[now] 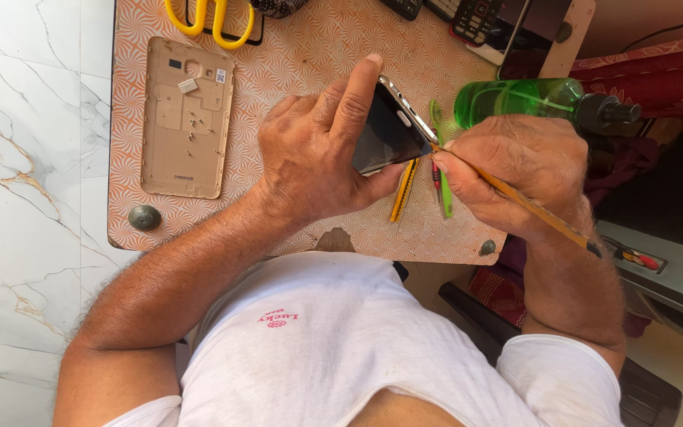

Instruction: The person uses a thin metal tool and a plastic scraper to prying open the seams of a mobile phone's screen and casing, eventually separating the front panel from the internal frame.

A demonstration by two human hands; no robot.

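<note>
My left hand point(322, 154) grips a dark smartphone point(385, 134) tilted on its edge above the small orange-patterned table point(302, 47), index finger laid along its top side. In my right hand point(515, 178) is a long yellow-handled tool point(539, 209), its tip touching the phone's right edge. A gold phone back cover point(185, 119) lies flat at the table's left with several tiny screws on it. Under my hands lie a yellow tool point(402, 194) and a green tool point(442, 178).
Yellow-handled scissors point(207, 20) rest at the table's far edge. A green plastic bottle point(527, 99) with a dark cap lies on its side at the right. A keypad phone point(476, 20) sits at the top. White marble floor point(25, 158) is to the left.
</note>
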